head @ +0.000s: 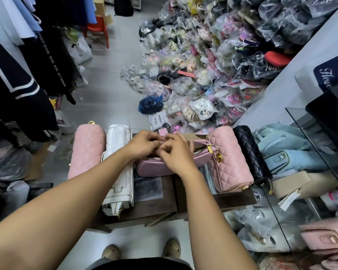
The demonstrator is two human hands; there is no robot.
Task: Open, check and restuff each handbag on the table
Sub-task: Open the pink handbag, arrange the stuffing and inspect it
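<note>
In the head view, a smooth pink handbag (154, 168) is being worked on at the middle of the dark table (232, 199). It is lying flat with its long axis running left to right, between a white bag (118, 166) and a quilted pink bag (228, 158). Its top edge is being pinched along the zip line by the curled fingers of the left hand (144, 143). The right hand (176, 154) is being held over the same line, touching the left; its fingertips are blurred, so its grip cannot be told. The gold zip pull (210, 148) is lying to the right, at the gaping end, nearer the right hand, so any further opening is likely being led rightward.
</note>
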